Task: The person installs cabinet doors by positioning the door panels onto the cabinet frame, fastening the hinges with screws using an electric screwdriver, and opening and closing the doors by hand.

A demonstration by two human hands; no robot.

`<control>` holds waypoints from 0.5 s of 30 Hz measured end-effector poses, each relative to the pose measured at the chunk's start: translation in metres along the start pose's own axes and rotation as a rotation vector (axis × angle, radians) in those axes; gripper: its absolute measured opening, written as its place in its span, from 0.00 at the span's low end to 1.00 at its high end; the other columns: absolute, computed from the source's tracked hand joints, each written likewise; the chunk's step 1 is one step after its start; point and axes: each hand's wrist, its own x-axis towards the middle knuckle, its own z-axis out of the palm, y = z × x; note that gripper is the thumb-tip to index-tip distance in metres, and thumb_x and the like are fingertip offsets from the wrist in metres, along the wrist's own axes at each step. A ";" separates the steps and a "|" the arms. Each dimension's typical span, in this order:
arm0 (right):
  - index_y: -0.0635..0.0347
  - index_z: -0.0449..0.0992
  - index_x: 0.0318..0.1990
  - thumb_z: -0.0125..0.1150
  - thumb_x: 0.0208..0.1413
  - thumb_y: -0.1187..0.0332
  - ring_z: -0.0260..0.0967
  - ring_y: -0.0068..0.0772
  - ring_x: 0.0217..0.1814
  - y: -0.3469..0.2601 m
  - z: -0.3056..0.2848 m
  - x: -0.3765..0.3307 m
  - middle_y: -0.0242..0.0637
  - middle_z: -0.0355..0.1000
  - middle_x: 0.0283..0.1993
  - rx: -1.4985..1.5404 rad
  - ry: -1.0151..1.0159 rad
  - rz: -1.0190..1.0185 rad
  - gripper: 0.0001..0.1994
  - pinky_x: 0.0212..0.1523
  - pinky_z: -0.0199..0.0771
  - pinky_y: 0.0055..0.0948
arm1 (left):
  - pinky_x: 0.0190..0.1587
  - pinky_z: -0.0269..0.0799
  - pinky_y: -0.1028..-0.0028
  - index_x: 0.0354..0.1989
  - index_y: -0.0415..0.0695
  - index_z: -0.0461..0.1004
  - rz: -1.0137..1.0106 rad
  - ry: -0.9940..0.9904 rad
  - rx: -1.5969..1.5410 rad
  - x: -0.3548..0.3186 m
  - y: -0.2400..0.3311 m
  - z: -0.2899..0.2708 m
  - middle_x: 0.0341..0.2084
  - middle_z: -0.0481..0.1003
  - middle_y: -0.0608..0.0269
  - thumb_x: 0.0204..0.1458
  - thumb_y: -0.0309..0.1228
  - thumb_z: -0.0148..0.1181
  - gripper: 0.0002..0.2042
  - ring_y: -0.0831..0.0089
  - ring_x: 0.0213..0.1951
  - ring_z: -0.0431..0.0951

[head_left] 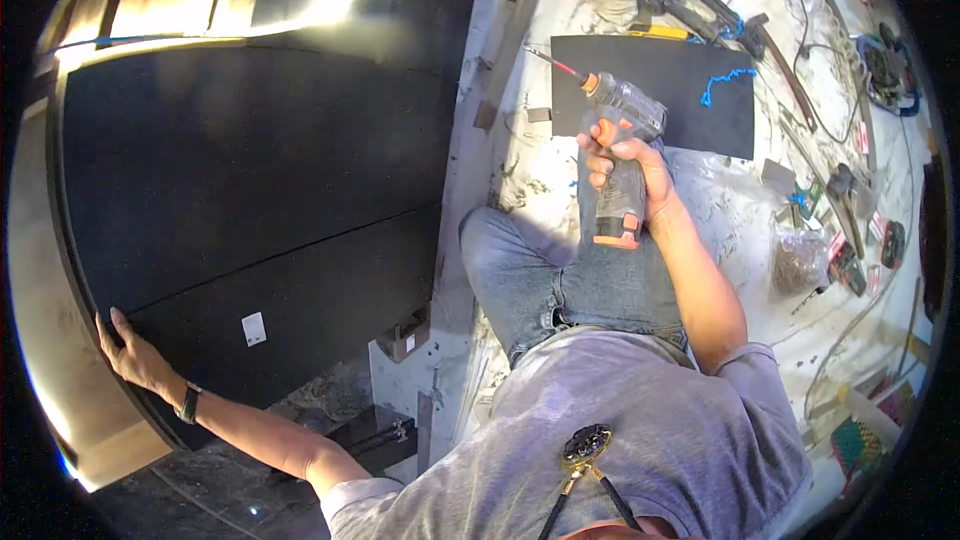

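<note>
The right hand (pixel 625 165) has its fingers clenched around a drill (pixel 615 155). The left hand (pixel 130 355) lies open against the dark panel (pixel 250 170). Fastening the panel seems in hand; next, the drill must reach it.

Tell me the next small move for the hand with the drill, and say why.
Probably swing the cordless drill left toward the dark panel. The right hand grips it over the floor, bit pointing away from the panel, while the left hand presses on the panel's lower left edge, apparently steadying it.

Grey-orange cordless drill (pixel 617 155) held upright; large black panel (pixel 250 170) stands vertical.
</note>
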 end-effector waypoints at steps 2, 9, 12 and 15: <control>0.61 0.71 0.48 0.62 0.43 0.70 0.64 0.24 0.31 0.003 0.000 -0.007 0.43 0.71 0.50 0.022 -0.020 -0.005 0.21 0.37 0.73 0.29 | 0.60 0.65 0.64 0.57 0.40 0.73 -0.039 -0.009 0.015 -0.004 0.007 -0.002 0.55 0.73 0.49 0.58 0.49 0.58 0.27 0.58 0.55 0.73; 0.62 0.71 0.48 0.62 0.42 0.70 0.64 0.25 0.30 0.008 0.004 -0.013 0.44 0.71 0.48 0.017 -0.023 0.029 0.21 0.35 0.74 0.31 | 0.61 0.64 0.65 0.58 0.35 0.71 -0.048 -0.030 0.035 -0.003 0.015 -0.005 0.56 0.72 0.46 0.58 0.49 0.57 0.29 0.57 0.57 0.72; 0.62 0.71 0.48 0.62 0.42 0.70 0.64 0.25 0.30 0.009 0.004 -0.007 0.45 0.71 0.48 0.009 -0.017 0.032 0.21 0.35 0.74 0.31 | 0.61 0.64 0.65 0.58 0.34 0.71 -0.065 -0.034 0.019 -0.003 0.019 -0.005 0.56 0.72 0.45 0.59 0.49 0.57 0.30 0.57 0.57 0.71; 0.62 0.71 0.48 0.62 0.42 0.70 0.64 0.25 0.30 0.006 0.004 -0.001 0.45 0.71 0.48 0.002 -0.014 0.018 0.21 0.35 0.74 0.31 | 0.61 0.63 0.66 0.57 0.35 0.72 -0.026 0.005 0.031 -0.004 0.018 -0.005 0.55 0.73 0.44 0.59 0.45 0.58 0.26 0.57 0.56 0.73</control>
